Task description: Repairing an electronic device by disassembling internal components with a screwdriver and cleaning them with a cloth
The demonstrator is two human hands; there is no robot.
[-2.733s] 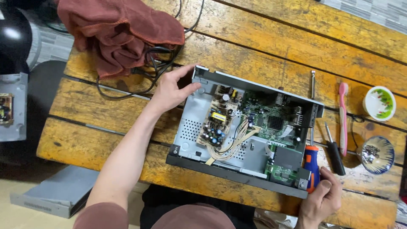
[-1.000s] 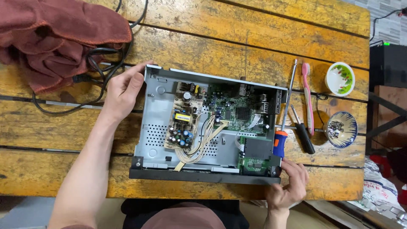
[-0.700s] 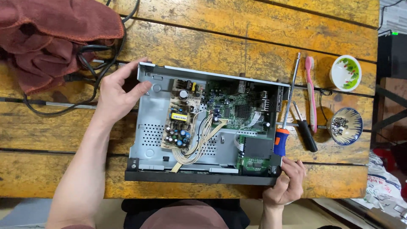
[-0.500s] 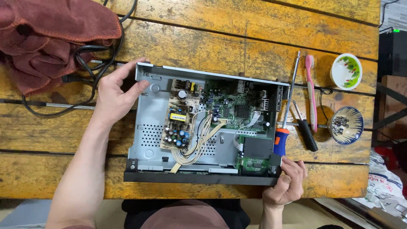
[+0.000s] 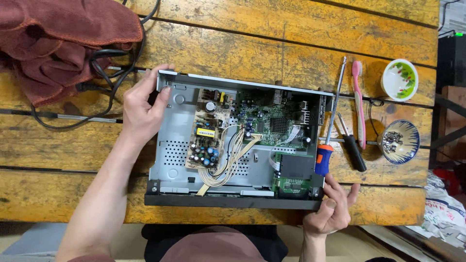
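The left hand (image 5: 143,109) grips the far left corner of the opened electronics box (image 5: 238,145) with fingers curled, while the right hand (image 5: 332,211) pinches its near right corner, just below an orange-handled screwdriver (image 5: 330,128).

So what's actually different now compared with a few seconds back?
Mostly the opened metal box was turned: earlier it lay slanted on the wooden table, now it sits square to the table's edge. The left hand keeps its grip on the far left corner, the right hand on the near right corner. The screwdrivers, pink toothbrush and two bowls lie as before.
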